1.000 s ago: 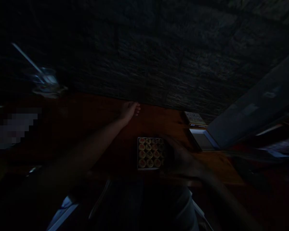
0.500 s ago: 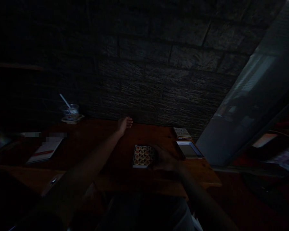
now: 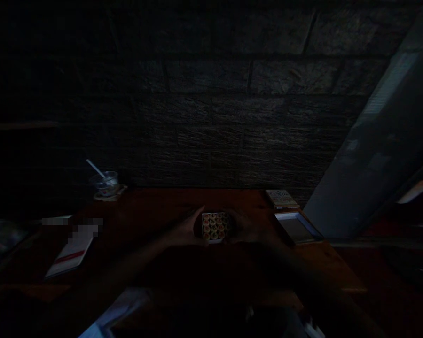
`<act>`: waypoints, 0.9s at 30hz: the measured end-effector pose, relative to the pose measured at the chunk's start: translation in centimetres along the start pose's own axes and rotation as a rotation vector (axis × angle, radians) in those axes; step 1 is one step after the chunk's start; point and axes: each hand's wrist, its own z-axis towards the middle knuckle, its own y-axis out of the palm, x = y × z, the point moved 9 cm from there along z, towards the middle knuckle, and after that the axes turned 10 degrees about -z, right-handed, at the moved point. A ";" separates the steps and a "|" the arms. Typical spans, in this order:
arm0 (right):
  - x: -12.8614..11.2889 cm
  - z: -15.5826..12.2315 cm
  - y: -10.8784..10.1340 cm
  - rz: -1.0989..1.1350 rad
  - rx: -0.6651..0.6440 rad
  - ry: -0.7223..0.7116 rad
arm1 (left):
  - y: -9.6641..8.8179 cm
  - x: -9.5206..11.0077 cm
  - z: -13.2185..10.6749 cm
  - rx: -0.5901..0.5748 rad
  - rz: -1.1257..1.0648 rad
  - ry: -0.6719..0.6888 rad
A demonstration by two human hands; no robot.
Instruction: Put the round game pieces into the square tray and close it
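A small square box of xiangqi pieces (image 3: pixel 214 227) is in the middle of the head view, over the dark wooden table. Round, pale discs with red or dark marks fill it in rows. My left hand (image 3: pixel 193 229) grips its left side, with the thumb at the near edge. Around the right side, my right hand (image 3: pixel 238 226) is closed and covers part of the discs there. The light is dim, so I cannot tell whether the box rests on the table or is slightly raised.
An open shallow tray or lid (image 3: pixel 298 228) lies on the right, with a patterned flat box (image 3: pixel 281 198) behind it. On the left are a clear cup with a straw (image 3: pixel 107 182) and a white booklet (image 3: pixel 70 256). A stone wall (image 3: pixel 211 117) rises behind the table (image 3: pixel 162 199).
My left hand has come back from the far part of the table and taken hold of the box's left side. My right hand stays on the right side. The view has shifted.
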 end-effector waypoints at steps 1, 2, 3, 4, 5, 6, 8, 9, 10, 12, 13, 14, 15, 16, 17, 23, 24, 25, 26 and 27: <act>0.1 0.0 0.1 -0.009 0.005 -0.004 | 0.1 -0.3 0.2 -0.002 -0.001 0.002; 0.2 -0.1 0.3 -0.020 0.013 -0.004 | 0.3 -0.5 0.3 -0.004 -0.021 0.002; 0.3 -0.2 0.3 -0.026 0.022 -0.001 | 0.6 -0.6 0.3 -0.005 -0.056 0.001; 0.5 -0.3 0.4 -0.027 0.028 0.002 | 0.8 -0.6 0.2 -0.011 -0.092 0.004; 0.6 -0.4 0.5 -0.025 0.031 0.005 | 1.0 -0.6 0.1 -0.016 -0.115 0.006; 0.6 -0.5 0.5 -0.021 0.029 0.011 | 1.1 -0.5 0.0 -0.016 -0.117 0.003; 0.8 -0.6 0.5 -0.011 0.017 0.030 | 1.0 -0.3 -0.2 -0.005 -0.057 -0.011; 0.8 -0.7 0.4 -0.003 0.015 0.039 | 0.9 -0.1 -0.3 0.000 -0.017 -0.019; 0.8 -0.7 0.3 0.014 0.013 0.042 | 0.7 0.0 -0.4 0.007 0.014 -0.024; 0.7 -0.8 -0.1 0.084 0.018 0.027 | 0.4 0.2 -0.4 0.024 0.046 -0.026; 0.6 -0.9 -0.2 0.130 0.024 0.016 | 0.1 0.3 -0.5 0.043 0.043 -0.021; 0.5 -1.0 -0.4 0.171 0.030 0.009 | -0.2 0.3 -0.5 0.071 0.022 -0.013; 0.5 -1.1 -0.5 0.204 0.037 0.010 | -0.6 0.2 -0.5 0.114 -0.027 -0.007; 0.5 -1.1 -0.6 0.225 0.045 0.015 | -1.2 0.0 -0.5 0.173 -0.093 -0.006; 0.5 -1.2 -0.7 0.239 0.061 0.026 | -1.8 -0.3 -0.6 0.239 -0.163 -0.012; 2.2 -1.8 -2.8 0.232 0.342 0.228 | -4.9 -3.6 -1.6 0.608 -0.233 -0.206; 2.8 -2.1 -3.4 0.210 0.396 0.274 | -5.3 -4.1 -1.9 0.643 -0.224 -0.246; 3.3 -2.4 -4.0 0.184 0.447 0.319 | -5.7 -4.6 -2.1 0.675 -0.217 -0.285; 3.8 -2.8 -4.6 0.156 0.496 0.363 | -6.0 -5.0 -2.4 0.704 -0.213 -0.321; 4.3 -3.2 -5.1 0.128 0.539 0.402 | -6.2 -5.4 -2.6 0.729 -0.212 -0.356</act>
